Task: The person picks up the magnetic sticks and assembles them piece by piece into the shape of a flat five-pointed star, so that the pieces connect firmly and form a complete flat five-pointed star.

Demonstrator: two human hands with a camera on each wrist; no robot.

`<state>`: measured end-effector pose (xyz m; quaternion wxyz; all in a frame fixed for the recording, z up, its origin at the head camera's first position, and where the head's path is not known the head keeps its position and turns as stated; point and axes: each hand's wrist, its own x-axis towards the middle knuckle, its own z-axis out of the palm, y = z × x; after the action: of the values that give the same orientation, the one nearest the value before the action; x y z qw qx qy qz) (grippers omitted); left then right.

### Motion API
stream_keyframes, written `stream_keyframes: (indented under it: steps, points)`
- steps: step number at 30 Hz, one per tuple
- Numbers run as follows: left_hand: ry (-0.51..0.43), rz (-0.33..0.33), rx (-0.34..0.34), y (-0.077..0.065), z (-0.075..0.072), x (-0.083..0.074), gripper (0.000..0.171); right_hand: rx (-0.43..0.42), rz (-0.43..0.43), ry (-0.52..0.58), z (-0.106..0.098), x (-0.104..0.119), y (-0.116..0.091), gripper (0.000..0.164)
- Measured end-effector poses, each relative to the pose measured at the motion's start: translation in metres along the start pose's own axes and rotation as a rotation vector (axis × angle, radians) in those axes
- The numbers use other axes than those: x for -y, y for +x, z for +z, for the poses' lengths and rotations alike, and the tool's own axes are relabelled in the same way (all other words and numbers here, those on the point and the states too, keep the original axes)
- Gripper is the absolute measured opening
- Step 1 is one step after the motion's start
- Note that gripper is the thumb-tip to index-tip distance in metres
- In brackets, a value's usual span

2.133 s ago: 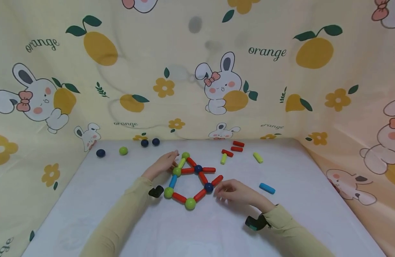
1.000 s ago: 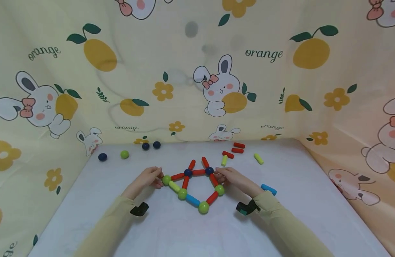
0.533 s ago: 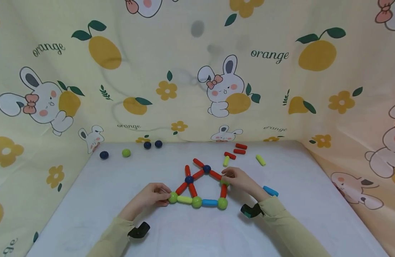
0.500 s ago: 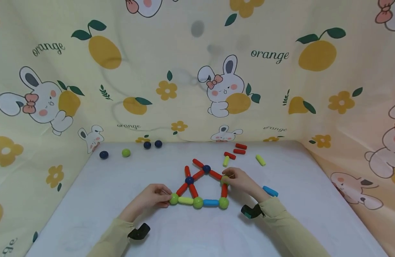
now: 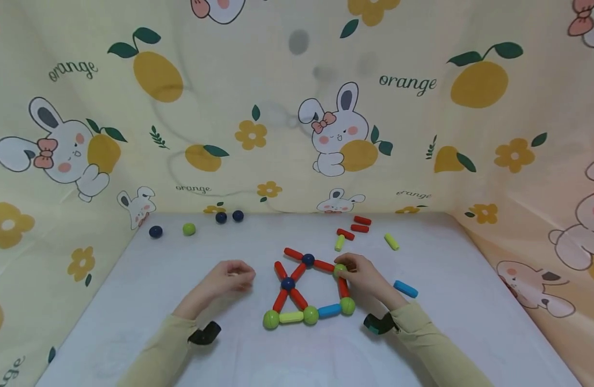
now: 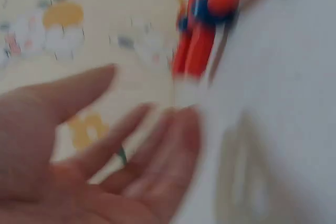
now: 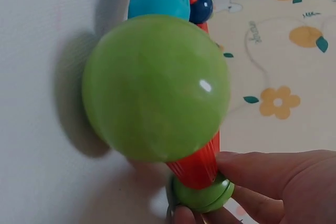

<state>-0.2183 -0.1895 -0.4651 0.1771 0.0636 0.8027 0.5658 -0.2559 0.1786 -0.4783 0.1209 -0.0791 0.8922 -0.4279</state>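
Note:
A figure of joined balls and rods lies on the white table, with a red-rod triangle on its left and a five-sided loop on its right. My right hand [image 5: 367, 277] pinches the green ball [image 5: 340, 270] at its right side; the right wrist view shows thumb and fingers around that ball [image 7: 202, 195]. Nearer stands another green ball [image 5: 347, 306], joined to a blue rod [image 5: 330, 310]. My left hand [image 5: 231, 279] is apart from the figure, left of the dark blue ball [image 5: 288, 284], holding nothing. Its fingers [image 6: 178, 156] look blurred and spread from the thumb.
Behind the figure lie several loose red rods [image 5: 360, 228] and a yellow-green rod [image 5: 391, 241]. A loose blue rod [image 5: 405, 289] is right of my right hand. Loose dark blue balls [image 5: 221, 217] and a green ball [image 5: 188, 229] sit at the back left. A printed cloth [image 5: 297, 134] hangs behind.
The figure has been turned so its green-ball side faces near. My left hand has let go of the left corner ball and drawn back; my right hand has taken hold of the right-side green ball.

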Motion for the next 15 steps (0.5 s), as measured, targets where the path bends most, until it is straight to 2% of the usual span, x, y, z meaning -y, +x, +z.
stream_keyframes:
  steps: [3, 6, 8, 10, 15]
  points:
    - [0.070, 0.092, -0.170, 0.029, -0.024, -0.003, 0.046, 0.006, -0.001, 0.001, -0.001, -0.001, -0.001, 0.028]
    - [0.119, 0.178, -0.285, 0.058, -0.044, -0.004, 0.054, 0.013, 0.000, 0.001, -0.001, -0.002, -0.002, 0.028]
    - [0.133, 0.221, -0.320, 0.076, -0.054, -0.003, 0.058, 0.010, -0.001, 0.002, -0.002, -0.002, -0.003, 0.028]
    - [0.134, 0.236, -0.334, 0.091, -0.062, -0.002, 0.062, -0.002, 0.004, 0.010, -0.003, -0.003, -0.002, 0.028]
    - [0.136, 0.158, -0.332, 0.113, -0.071, 0.000, 0.070, 0.003, -0.012, 0.026, -0.001, -0.008, 0.000, 0.028]
